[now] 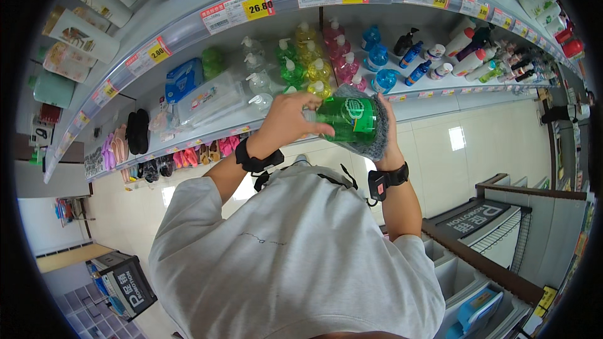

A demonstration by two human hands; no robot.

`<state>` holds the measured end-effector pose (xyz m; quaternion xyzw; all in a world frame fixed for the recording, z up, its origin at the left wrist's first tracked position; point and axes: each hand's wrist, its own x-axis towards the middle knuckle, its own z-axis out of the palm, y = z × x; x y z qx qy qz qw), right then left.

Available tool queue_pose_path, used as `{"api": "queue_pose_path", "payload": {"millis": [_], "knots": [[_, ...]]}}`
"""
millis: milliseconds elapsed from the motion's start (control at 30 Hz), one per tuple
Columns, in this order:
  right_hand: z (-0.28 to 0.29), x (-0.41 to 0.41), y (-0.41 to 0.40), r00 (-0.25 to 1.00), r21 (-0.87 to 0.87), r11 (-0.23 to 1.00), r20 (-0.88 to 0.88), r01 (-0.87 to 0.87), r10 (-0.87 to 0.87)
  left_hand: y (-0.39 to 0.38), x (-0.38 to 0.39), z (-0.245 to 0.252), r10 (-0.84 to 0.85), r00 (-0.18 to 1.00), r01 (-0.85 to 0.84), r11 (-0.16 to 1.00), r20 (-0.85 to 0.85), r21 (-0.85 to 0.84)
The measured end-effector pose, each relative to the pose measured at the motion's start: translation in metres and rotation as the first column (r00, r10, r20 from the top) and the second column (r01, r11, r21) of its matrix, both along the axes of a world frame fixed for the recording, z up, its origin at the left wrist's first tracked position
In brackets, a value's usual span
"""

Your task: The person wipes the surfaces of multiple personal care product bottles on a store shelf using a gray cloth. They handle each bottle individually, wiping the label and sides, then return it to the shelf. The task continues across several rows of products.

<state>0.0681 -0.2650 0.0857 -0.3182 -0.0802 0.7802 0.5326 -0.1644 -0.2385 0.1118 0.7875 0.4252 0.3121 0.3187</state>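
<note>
A clear green pump-type bottle point(337, 117) with a printed label lies on its side in the air between my hands, before the shelf front. My left hand point(288, 115) is around its neck end, with thumb and fingers on either side; the fingers partly hide the top. My right hand point(392, 137) is behind the base end and holds a grey fluffy cloth point(365, 150) against the bottle. The cloth wraps under the bottle and around its base. Most of my right fingers are hidden behind it.
Behind my hands, a shelf point(417, 103) carries rows of green point(292, 73), yellow point(319, 70) and pink pump bottles point(348, 66). Clear pump bottles point(259, 84) stand left, blue bottles point(384, 81) right. An upper shelf edge point(282, 2) with price tags juts out above. Slippers point(186, 156) sit below.
</note>
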Motion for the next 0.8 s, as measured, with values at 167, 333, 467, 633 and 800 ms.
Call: {"api": "queue_pose_path", "payload": {"millis": [167,333,467,633,800], "knots": [[0.001,-0.023,-0.009,0.992,0.083,0.995,-0.113,0.059,-0.050,0.014,0.011,-0.010,0.388,0.840,-0.259,0.901,0.380,-0.348],[0.002,-0.034,-0.021,0.861,0.331,0.896,0.313,0.296,-0.401,0.023,0.015,-0.038,0.384,0.903,-0.232,0.814,0.194,-0.533],[0.005,-0.033,-0.026,0.799,0.377,0.866,0.379,0.328,-0.467,0.030,0.004,-0.039,0.385,0.866,-0.040,0.689,0.319,-0.724],[0.010,-0.032,-0.023,0.784,0.306,0.884,0.419,0.354,-0.459,0.074,-0.016,-0.012,0.268,0.925,-0.122,0.880,0.270,-0.459],[0.015,-0.025,-0.039,0.773,0.218,0.894,0.448,0.391,-0.448,0.145,-0.052,-0.008,0.179,0.980,-0.173,0.982,0.085,-0.077]]}}
